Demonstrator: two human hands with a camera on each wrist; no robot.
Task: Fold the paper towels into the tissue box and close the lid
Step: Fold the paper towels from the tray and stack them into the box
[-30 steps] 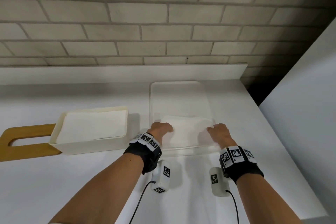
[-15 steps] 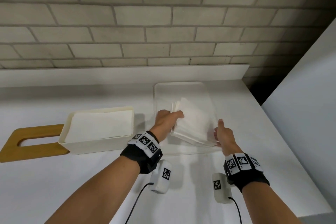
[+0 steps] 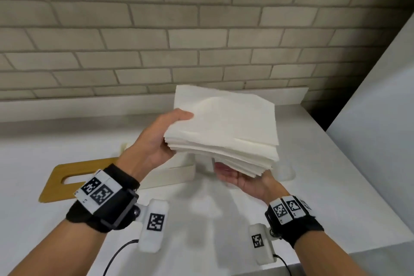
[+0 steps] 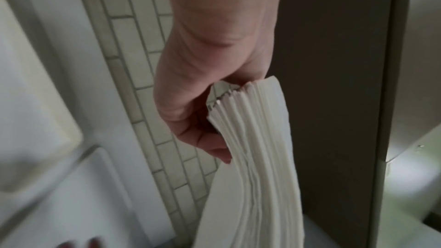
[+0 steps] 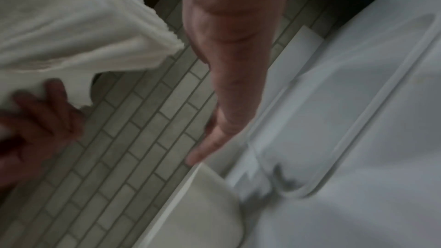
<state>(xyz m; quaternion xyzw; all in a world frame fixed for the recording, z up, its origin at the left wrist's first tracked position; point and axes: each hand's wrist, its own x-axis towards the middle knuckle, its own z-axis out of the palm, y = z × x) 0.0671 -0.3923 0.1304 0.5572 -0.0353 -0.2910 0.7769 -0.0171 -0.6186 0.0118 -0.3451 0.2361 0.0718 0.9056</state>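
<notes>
A thick stack of white paper towels (image 3: pixel 226 127) hangs in the air above the counter. My left hand (image 3: pixel 177 134) grips its left edge, thumb on top and fingers underneath; the left wrist view shows the same pinch on the stack (image 4: pixel 257 157). My right hand (image 3: pixel 239 177) lies palm up under the stack's near right corner, fingers straight. The cream tissue box (image 3: pixel 172 175) stands below, mostly hidden by my left hand and the stack. Its wooden lid (image 3: pixel 74 177) lies flat to the left of it.
A clear plastic tray (image 3: pixel 289 172) sits on the white counter (image 3: pixel 201 219) right of the box, seen blurred in the right wrist view as well (image 5: pixel 358 120). A brick wall (image 3: pixel 201 29) and a low ledge run behind. A white panel (image 3: pixel 380 119) bounds the right side.
The stack has been lifted out of the clear tray, up and toward me. My left hand shifted to grip its left edge; my right hand slid beneath it.
</notes>
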